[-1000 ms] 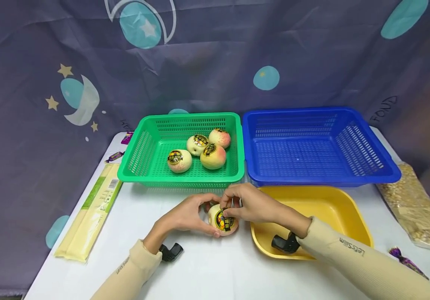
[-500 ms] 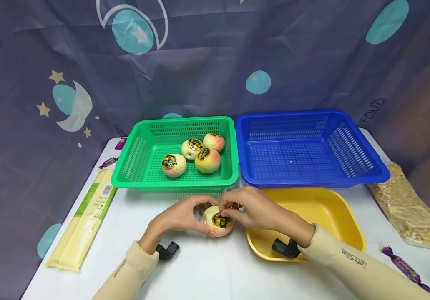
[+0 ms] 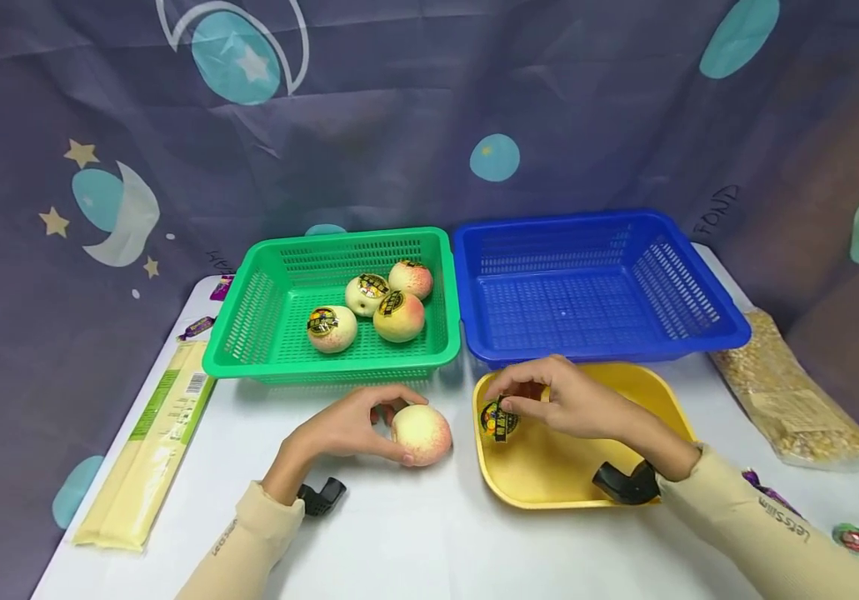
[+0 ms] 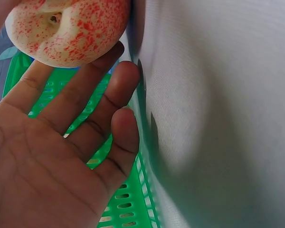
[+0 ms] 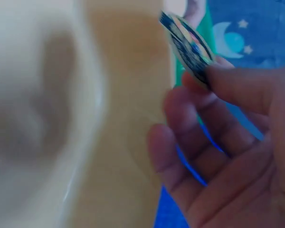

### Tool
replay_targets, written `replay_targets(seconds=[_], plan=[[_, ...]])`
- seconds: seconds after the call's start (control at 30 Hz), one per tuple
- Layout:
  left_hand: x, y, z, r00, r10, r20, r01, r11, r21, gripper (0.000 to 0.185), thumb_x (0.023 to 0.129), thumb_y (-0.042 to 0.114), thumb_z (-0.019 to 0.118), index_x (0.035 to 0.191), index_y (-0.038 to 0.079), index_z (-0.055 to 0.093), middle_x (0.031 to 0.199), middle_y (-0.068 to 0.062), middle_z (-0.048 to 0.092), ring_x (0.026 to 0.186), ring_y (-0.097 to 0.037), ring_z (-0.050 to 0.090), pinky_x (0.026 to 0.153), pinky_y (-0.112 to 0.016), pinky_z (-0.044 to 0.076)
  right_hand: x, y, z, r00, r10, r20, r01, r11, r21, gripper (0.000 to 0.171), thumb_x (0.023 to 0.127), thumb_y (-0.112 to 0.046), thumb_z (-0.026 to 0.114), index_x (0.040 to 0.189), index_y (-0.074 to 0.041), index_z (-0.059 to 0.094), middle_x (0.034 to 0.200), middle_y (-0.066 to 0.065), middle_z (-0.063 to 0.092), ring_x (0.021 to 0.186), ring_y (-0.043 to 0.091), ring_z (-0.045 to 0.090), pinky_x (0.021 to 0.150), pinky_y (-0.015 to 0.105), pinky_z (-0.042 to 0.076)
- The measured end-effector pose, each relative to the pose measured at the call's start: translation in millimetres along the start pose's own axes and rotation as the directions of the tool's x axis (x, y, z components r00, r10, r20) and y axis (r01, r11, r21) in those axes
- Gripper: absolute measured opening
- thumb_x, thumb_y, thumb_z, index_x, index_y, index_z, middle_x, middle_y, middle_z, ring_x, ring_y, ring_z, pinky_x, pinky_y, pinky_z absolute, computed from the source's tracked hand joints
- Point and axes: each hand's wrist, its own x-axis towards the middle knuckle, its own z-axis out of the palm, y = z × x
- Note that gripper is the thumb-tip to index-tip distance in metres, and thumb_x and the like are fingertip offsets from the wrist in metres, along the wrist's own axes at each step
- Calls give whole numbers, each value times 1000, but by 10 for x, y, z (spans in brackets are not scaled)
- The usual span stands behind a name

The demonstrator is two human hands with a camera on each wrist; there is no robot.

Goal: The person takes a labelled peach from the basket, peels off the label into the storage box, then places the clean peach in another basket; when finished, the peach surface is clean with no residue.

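My left hand [image 3: 354,425] holds a peach [image 3: 422,435] between thumb and fingers, low over the white table in front of the green basket. Its pale, red-speckled skin bears no label on the side that shows; the left wrist view has the peach [image 4: 69,31] at the top with the stem hollow facing out. My right hand [image 3: 560,400] pinches a black and gold sticker [image 3: 499,419] by its edge over the left part of the yellow basin [image 3: 549,479]. In the right wrist view the sticker [image 5: 187,45] stands out from thumb and forefinger.
Several labelled peaches lie in the green basket [image 3: 249,368]. To its right stands a blue basket [image 3: 601,348], behind the yellow basin. A long pale packet [image 3: 147,450] lies at the left; a bag of grains [image 3: 792,392] and wrapped candies [image 3: 856,537] are at the right.
The sticker has come off the peach in my right hand, which has moved right, over the yellow basin. My left hand keeps holding the peach in nearly the same place.
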Motion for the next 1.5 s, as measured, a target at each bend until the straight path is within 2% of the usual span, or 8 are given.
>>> replay_targets(seconds=[0.17,0.37,0.53,0.67,0.93,1.23,1.37,1.5], plan=[[-7,7,-40,1000,-7,-1,7,1000,-3,60,72,37,92,126,32,66,104,7,68,93,-15,60,84,-37,52,-66,97,-46,985,62,160,-52,996,-71,19,98,-4,64,110,-15,75,94,-7,73,76,3,56,71,23,51],[-2,14,-54,1000,-12,9,12,1000,1,59,72,36,92,125,32,67,105,8,68,93,-16,59,83,-36,51,-95,128,-26,927,150,342,-137,989,-61,18,94,-7,69,110,-16,73,78,-8,56,72,4,50,68,21,45],[14,22,-32,1000,-16,19,16,1000,12,60,72,35,92,126,33,66,105,9,67,93,-16,59,82,-36,51,-163,135,-33,876,213,432,-234,972,-6,27,91,-11,74,117,-15,70,83,-6,56,72,6,50,67,20,44],[15,14,-35,1000,-10,20,9,1000,12,60,73,34,92,127,32,66,105,8,67,93,-16,59,82,-36,51,-169,164,-37,863,218,457,-251,968,13,31,90,-9,74,121,-15,70,87,-5,60,70,5,51,66,19,45],[15,7,-41,1000,0,16,0,1000,13,61,72,33,92,127,31,66,104,9,68,92,-15,59,82,-36,51,-185,170,-48,865,225,448,-248,969,-8,38,90,-9,74,126,-16,68,96,-2,66,71,6,52,68,19,47],[26,10,-50,1000,5,17,-5,1000,7,60,72,36,92,126,32,66,104,8,68,93,-15,59,83,-36,51,-235,121,-95,892,234,386,-215,972,-93,40,90,-13,77,129,-14,68,113,0,73,82,6,57,75,22,51],[17,7,-39,1000,7,13,-7,1000,3,61,73,36,92,127,32,66,104,8,67,91,-17,60,81,-35,51,-300,101,-174,922,191,337,-168,981,-97,38,91,-14,75,129,-12,68,113,3,74,84,4,61,77,25,54],[-5,1,-6,1000,9,5,-9,1000,6,61,74,35,91,129,31,65,104,6,67,89,-21,61,79,-33,50,-410,50,-327,964,129,233,-107,989,-104,35,94,-20,73,128,-12,69,114,4,74,86,3,64,78,27,56]])
